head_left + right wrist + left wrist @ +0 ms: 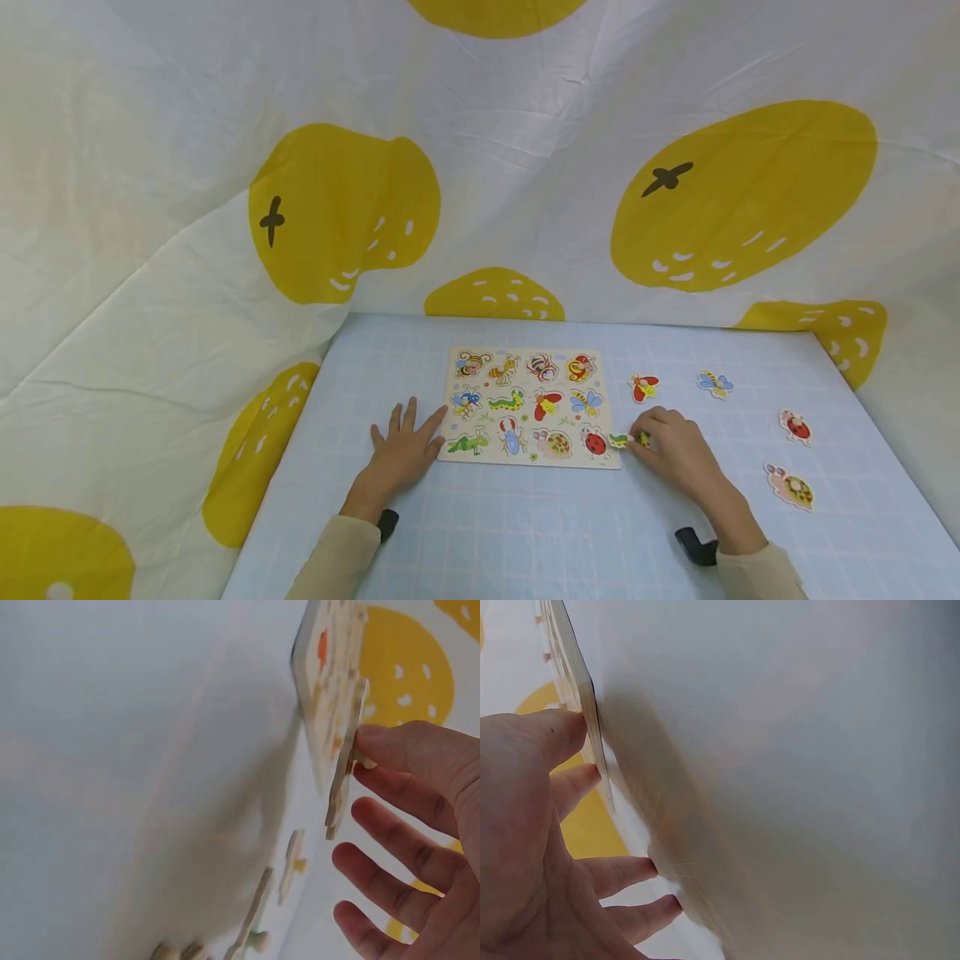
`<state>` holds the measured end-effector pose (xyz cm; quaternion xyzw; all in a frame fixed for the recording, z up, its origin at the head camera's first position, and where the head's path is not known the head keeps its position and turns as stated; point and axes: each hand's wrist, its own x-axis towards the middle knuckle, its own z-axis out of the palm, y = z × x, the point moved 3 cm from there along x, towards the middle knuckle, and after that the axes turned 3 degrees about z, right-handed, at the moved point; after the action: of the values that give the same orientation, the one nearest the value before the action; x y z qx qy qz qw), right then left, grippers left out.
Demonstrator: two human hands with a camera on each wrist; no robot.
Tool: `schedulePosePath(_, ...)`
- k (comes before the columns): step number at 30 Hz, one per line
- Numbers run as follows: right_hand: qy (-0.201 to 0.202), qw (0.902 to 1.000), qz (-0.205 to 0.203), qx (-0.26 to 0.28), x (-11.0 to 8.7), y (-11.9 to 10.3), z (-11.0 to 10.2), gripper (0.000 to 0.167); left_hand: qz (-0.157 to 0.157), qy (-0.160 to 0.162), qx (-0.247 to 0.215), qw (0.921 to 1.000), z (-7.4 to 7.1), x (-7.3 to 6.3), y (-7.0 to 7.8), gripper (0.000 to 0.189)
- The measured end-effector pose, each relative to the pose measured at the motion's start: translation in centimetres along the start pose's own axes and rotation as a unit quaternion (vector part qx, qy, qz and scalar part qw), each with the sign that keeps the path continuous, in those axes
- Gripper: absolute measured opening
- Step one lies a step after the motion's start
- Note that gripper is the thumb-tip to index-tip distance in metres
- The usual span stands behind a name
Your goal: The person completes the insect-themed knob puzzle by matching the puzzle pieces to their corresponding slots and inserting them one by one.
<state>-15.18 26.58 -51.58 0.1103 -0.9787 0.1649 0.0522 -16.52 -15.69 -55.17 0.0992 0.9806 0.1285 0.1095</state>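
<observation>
A wooden peg puzzle board (528,423) with several bug pictures lies flat in the middle of the table. My left hand (401,457) rests spread at its left edge, thumb and index finger touching the board's side in the left wrist view. Beside the lower right corner, my right hand (678,454) pinches a green caterpillar puzzle piece (618,440) by its knob between thumb and index finger. The right wrist view shows this piece (343,780) edge-on, raised off the table, while the other fingers stay loosely extended. Part of its face is hidden by the fingers.
Loose puzzle pieces lie right of the board: a red-winged bug (643,387), a blue-winged bug (716,384), a ladybug (795,427) and a snail (790,487). A light blue checked cloth (525,533) covers the table. A white curtain with yellow fruit (525,208) hangs behind.
</observation>
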Motion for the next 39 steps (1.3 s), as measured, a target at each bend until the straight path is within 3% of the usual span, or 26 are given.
schedulePosePath(15,0.015,0.9971,-0.072,0.019,2.5,-3.1,0.1,0.016,-0.005,-0.003,0.001,1.0000,0.2,0.3,-0.1,0.056)
schedulePosePath(25,0.010,0.9951,-0.096,0.019,4.5,-5.2,0.9,0.015,-0.006,-0.009,-0.002,0.9999,0.2,0.2,-0.2,0.056)
schedulePosePath(39,-0.008,0.9933,-0.114,0.017,7.1,-10.0,2.2,0.013,-0.004,-0.005,-0.008,0.9999,0.0,0.0,-0.2,0.056)
